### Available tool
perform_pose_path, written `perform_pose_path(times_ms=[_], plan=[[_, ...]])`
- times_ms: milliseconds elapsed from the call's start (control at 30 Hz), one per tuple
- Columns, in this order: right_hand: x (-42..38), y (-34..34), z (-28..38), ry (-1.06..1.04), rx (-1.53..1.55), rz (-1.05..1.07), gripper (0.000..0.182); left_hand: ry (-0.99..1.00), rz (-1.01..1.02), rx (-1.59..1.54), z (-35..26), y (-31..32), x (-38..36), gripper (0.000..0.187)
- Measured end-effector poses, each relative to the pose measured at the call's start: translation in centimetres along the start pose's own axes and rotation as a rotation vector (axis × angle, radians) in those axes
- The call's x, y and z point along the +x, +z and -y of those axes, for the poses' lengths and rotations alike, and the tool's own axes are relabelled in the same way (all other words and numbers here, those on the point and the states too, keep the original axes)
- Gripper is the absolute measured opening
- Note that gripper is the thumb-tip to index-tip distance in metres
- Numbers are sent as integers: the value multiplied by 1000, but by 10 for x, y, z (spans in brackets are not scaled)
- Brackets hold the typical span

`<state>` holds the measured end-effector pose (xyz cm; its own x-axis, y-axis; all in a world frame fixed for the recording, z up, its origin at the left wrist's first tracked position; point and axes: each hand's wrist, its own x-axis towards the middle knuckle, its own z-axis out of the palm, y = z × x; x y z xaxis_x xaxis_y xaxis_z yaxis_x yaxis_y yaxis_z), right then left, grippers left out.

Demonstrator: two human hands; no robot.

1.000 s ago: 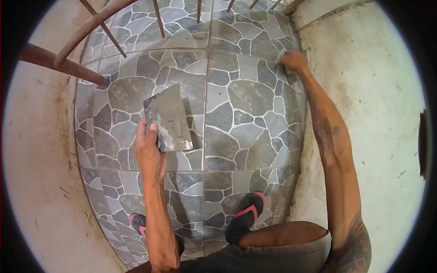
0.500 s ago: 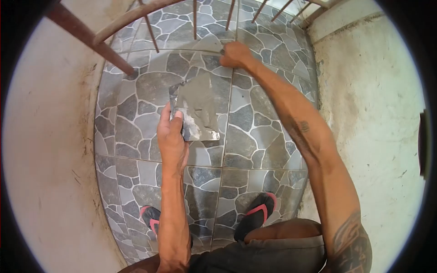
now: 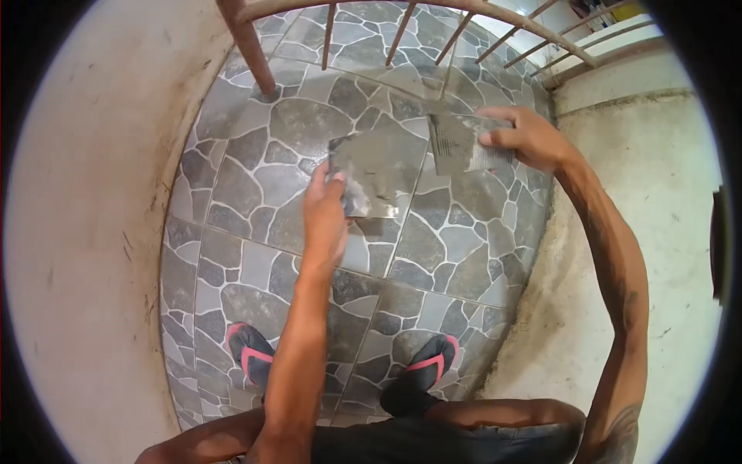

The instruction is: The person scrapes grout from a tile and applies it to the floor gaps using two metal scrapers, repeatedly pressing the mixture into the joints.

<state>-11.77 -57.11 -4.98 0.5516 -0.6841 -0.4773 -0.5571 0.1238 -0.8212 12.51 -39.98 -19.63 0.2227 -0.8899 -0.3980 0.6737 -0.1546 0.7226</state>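
My left hand (image 3: 325, 213) is closed on the edge of a flat metal plate (image 3: 388, 211), its thumb lying on top. Wet grey paste (image 3: 390, 166) covers most of that plate, and a bare shiny strip shows along the near edge. To the right, my right hand (image 3: 539, 141) pinches a thin ridged spreader sheet (image 3: 454, 147), smeared grey and slightly blurred. The spreader is beside the plate, a small gap apart from it. Both are held above the stone-patterned tile floor (image 3: 309, 243).
A rusty metal railing (image 3: 259, 58) with thin bars crosses the far side. Stained walls rise at the left (image 3: 93, 232) and right (image 3: 618, 185). My feet in flip-flops (image 3: 251, 359) stand on the tiles at the near side.
My right hand has lifted off the tile joint near the railing and moved right, turning the spreader's ridged face into view. The view has shifted, and the plate appears further right.
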Motion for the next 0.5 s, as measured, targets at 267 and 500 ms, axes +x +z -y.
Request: perform_pose_path(times_ms=[267, 500], plan=[[-66, 54, -3, -107, -446, -55, 31, -23, 61, 61, 0, 5, -12, 36], [-88, 72, -7, -602, -837, -76, 49, -89, 139, 127, -7, 19, -24, 37]])
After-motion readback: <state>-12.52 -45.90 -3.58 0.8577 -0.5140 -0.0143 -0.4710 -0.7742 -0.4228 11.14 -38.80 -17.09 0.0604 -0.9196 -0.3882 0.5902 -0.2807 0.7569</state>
